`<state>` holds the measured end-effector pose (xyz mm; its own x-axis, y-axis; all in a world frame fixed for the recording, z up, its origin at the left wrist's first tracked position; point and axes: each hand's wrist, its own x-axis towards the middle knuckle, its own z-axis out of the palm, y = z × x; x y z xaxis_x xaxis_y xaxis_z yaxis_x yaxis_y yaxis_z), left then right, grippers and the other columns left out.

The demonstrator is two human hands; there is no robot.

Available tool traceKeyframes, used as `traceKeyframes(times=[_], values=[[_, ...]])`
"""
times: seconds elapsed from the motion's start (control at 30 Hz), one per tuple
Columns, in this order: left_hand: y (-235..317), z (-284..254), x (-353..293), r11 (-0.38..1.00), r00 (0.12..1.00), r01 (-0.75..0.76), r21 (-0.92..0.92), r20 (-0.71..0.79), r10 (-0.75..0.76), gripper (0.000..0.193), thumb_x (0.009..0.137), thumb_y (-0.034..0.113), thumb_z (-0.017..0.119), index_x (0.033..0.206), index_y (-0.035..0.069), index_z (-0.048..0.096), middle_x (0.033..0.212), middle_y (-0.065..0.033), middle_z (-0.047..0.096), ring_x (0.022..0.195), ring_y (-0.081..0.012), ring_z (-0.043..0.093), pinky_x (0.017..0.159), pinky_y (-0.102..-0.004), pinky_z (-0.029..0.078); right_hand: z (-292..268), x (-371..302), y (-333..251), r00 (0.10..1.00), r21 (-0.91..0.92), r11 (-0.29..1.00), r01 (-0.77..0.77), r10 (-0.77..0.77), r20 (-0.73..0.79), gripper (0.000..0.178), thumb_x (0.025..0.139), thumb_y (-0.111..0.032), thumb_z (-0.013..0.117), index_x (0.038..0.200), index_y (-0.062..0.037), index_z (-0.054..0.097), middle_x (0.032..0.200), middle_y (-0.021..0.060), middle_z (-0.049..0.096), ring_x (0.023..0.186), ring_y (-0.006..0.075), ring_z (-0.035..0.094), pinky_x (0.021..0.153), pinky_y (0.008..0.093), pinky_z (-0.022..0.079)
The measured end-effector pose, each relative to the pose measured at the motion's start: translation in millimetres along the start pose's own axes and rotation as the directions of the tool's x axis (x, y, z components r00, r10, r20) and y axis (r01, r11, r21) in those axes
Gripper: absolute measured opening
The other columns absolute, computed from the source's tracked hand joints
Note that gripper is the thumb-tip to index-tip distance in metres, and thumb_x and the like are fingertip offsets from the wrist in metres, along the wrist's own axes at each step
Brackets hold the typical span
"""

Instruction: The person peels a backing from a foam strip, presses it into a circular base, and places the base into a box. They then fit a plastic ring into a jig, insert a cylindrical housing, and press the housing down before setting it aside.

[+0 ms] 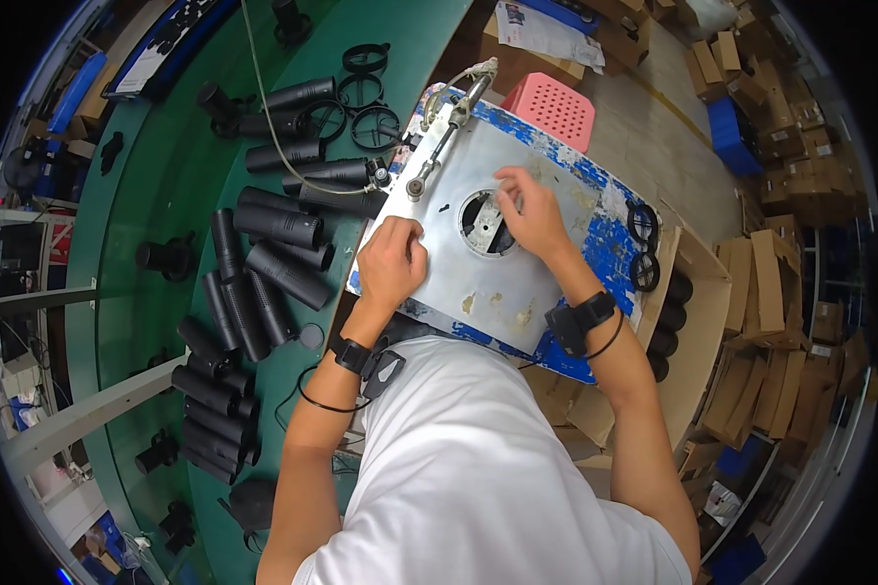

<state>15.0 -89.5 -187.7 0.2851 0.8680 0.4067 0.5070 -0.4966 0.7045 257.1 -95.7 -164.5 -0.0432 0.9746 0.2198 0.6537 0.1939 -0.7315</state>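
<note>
A metal plate (pixel 458 278) lies on a worn blue-and-white board in front of me. Set in it is a round opening (pixel 487 223) with a pale bar across dark gaps. My left hand (pixel 392 261) rests at the plate's left edge with its fingers curled in; whether anything is inside them is hidden. Over the opening's right rim hovers my right hand (pixel 535 214), thumb and bent fingers apart, with nothing visible between them. A small black piece (pixel 444 207) lies on the plate between the hands. Beyond my left hand, a metal rod linkage (pixel 443 146) runs along a white strip.
Several black tubes (pixel 288 276) lie on the green bench (pixel 312 429) at left, with black rings (pixel 365 58) farther back. Two black rings (pixel 643 222) sit at the board's right edge. An open carton (pixel 698 322) holds black cylinders. A pink stool (pixel 550 109) stands behind; cardboard boxes (pixel 771 283) fill the right.
</note>
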Motion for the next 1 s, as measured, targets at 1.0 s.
traceKeyframes(times=[1.0], values=[[7.0,33.1,44.2,0.933,0.847,-0.345,-0.098,0.395,0.355,0.014,0.077,0.014,0.07,0.091,0.008,0.069,0.075,-0.0087,0.065,0.078,-0.0274,0.057,0.068,-0.0372,0.046,5.5,-73.7,-22.4,0.984,-0.211,0.977,0.026,-0.063,-0.168,0.017,0.073,-0.003,0.07,0.09,-0.0025,0.07,0.11,0.0108,0.063,0.111,0.0317,0.054,0.095,0.04,0.044]])
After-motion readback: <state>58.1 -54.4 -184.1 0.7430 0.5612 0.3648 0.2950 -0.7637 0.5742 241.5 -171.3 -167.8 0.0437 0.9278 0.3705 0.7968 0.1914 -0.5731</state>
